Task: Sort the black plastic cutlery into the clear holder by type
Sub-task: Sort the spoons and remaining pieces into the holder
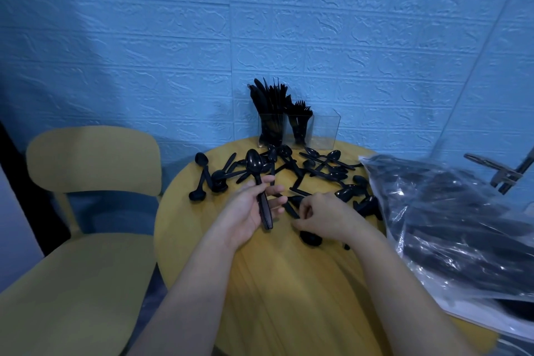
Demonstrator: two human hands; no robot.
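Note:
My left hand (251,211) grips a stack of black plastic spoons (255,166) by the handles, bowls pointing up and away. My right hand (323,217) rests on the round yellow table (289,283) with fingers curled, pinching a black spoon (310,237) that lies under it. Several loose black spoons (326,165) are scattered across the far half of the table. The clear holder (325,130) stands at the table's far edge by the wall: knives (267,101) fill its left compartment, forks (300,113) the middle one, and the right one looks empty.
A clear plastic bag (450,225) of more black cutlery lies on the table's right side. A yellow chair (86,211) stands to the left. A blue textured wall (260,23) rises right behind the holder. A metal fixture (502,173) shows at far right.

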